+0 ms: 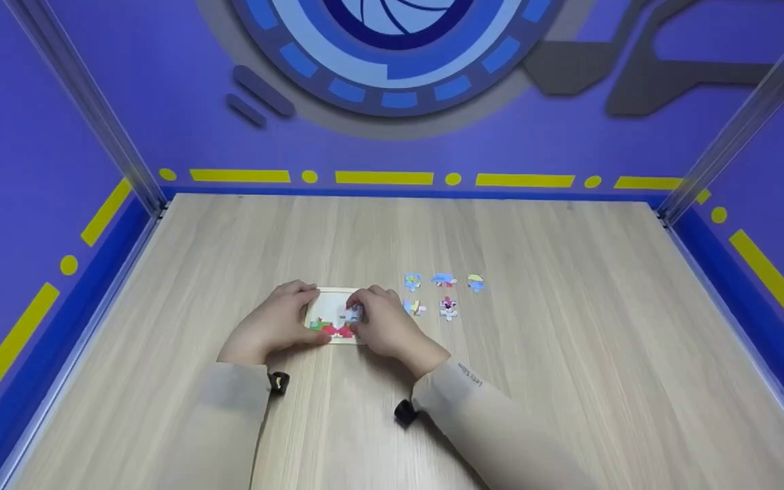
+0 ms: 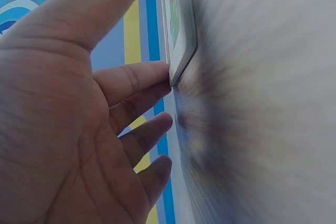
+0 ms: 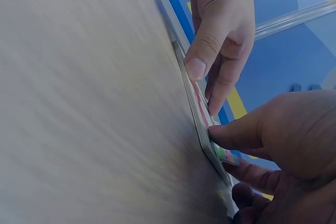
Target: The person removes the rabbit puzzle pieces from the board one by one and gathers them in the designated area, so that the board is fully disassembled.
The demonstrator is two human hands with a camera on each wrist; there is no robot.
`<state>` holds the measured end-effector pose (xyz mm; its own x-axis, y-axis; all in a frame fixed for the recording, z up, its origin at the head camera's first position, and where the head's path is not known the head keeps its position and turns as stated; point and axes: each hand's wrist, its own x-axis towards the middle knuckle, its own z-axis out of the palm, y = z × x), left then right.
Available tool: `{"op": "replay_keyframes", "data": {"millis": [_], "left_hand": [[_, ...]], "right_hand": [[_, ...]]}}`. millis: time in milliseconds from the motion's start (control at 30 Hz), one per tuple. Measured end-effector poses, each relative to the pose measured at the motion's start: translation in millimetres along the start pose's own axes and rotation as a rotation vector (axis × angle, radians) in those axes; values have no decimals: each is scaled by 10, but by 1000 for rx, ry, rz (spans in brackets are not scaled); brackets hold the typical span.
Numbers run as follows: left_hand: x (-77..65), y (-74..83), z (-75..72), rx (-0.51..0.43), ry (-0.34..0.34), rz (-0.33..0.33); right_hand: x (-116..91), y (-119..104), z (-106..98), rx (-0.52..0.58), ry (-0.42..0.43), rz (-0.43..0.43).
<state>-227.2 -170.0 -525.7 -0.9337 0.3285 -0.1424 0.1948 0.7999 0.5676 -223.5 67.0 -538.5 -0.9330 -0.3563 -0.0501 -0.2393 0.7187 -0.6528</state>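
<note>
A small jigsaw tray [image 1: 332, 290] with a pale rim and white base lies flat on the table. Green and red jigsaw pieces [image 1: 331, 329] sit along its near side. My left hand [image 1: 276, 323] holds the tray's left side, its thumb at the near edge and fingers at the far-left corner; in the left wrist view its index fingertip [image 2: 160, 70] touches the tray corner. Over the tray's right part, my right hand [image 1: 385, 323] pinches a light-coloured jigsaw piece [image 1: 351, 314] between thumb and fingers. The right wrist view shows that piece [image 3: 227, 155] tilted, partly hidden by the fingers.
Several loose jigsaw pieces lie right of the tray in two rows, among them a yellow-and-blue piece [image 1: 476, 282] and a red-and-white piece [image 1: 448, 308]. The wood-grain table [image 1: 535, 381] is bounded by a blue-purple back wall [image 1: 392, 153] and side walls.
</note>
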Motion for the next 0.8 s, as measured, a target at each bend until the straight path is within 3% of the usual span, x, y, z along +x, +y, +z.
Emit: {"op": "replay_keyframes", "data": {"millis": [533, 800], "left_hand": [[-6, 19, -21, -7, 8, -9], [-2, 2, 2, -7, 4, 26]], "right_hand": [[27, 10, -45, -11, 1, -44], [42, 35, -35, 30, -1, -38]]}}
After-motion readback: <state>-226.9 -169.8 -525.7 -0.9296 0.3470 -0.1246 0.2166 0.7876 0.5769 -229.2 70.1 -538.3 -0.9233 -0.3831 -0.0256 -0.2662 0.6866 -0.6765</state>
